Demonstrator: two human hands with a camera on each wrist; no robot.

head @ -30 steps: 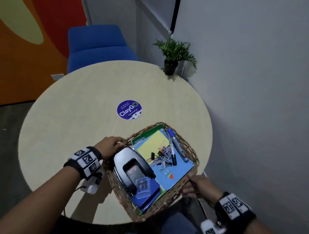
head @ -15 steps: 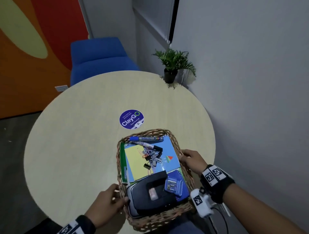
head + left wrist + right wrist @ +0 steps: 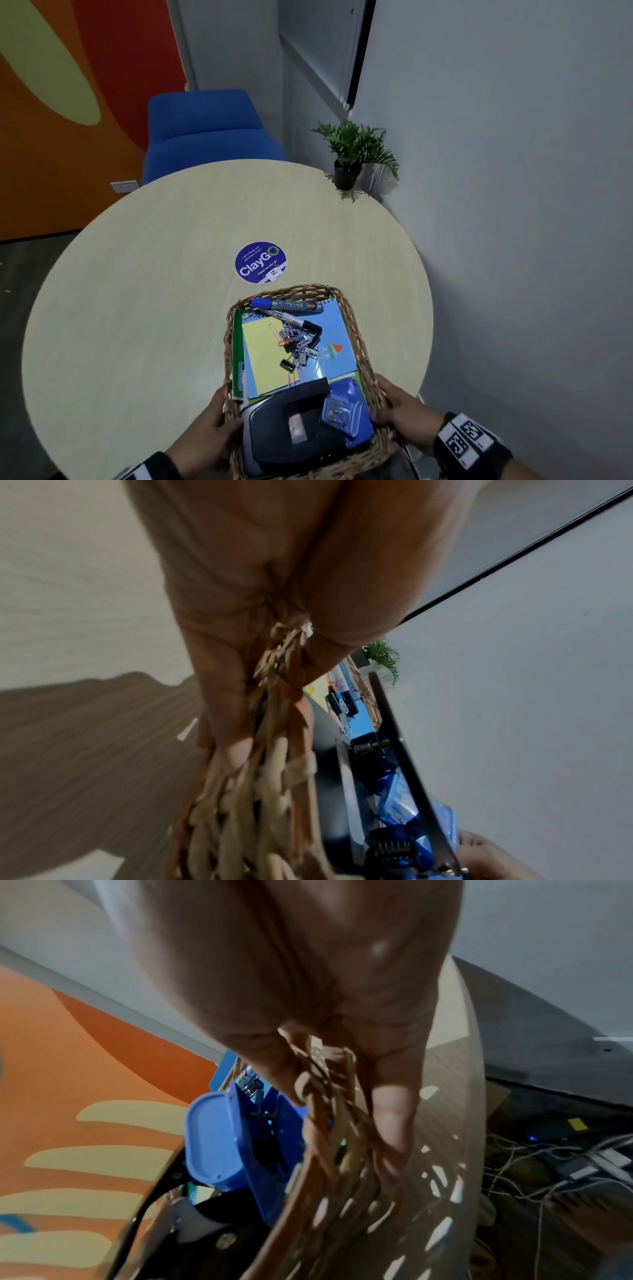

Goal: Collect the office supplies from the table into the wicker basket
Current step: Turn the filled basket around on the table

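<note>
The wicker basket point(image 3: 356, 337) sits at the near edge of the round table point(image 3: 144, 308). It holds a black hole punch point(image 3: 294, 428), a blue stapler point(image 3: 346, 416), a blue marker point(image 3: 287, 305), a black-capped marker point(image 3: 294, 322), a heap of binder clips point(image 3: 301, 346), and blue and yellow-and-green notebooks point(image 3: 263, 353). My left hand point(image 3: 215, 428) grips the basket's left rim point(image 3: 274, 685) near the punch. My right hand point(image 3: 400, 411) grips the right rim point(image 3: 329, 1123) beside the stapler point(image 3: 219, 1139).
A round purple ClayGo sticker point(image 3: 260, 263) lies just beyond the basket. A small potted plant point(image 3: 352, 154) stands at the table's far right edge against the grey wall. A blue chair point(image 3: 209, 130) stands behind the table. Cables point(image 3: 561, 1161) lie on the floor at the right.
The basket has been turned from a diagonal to lengthwise toward me and brought close. Both hands shifted along its rim to the two near sides.
</note>
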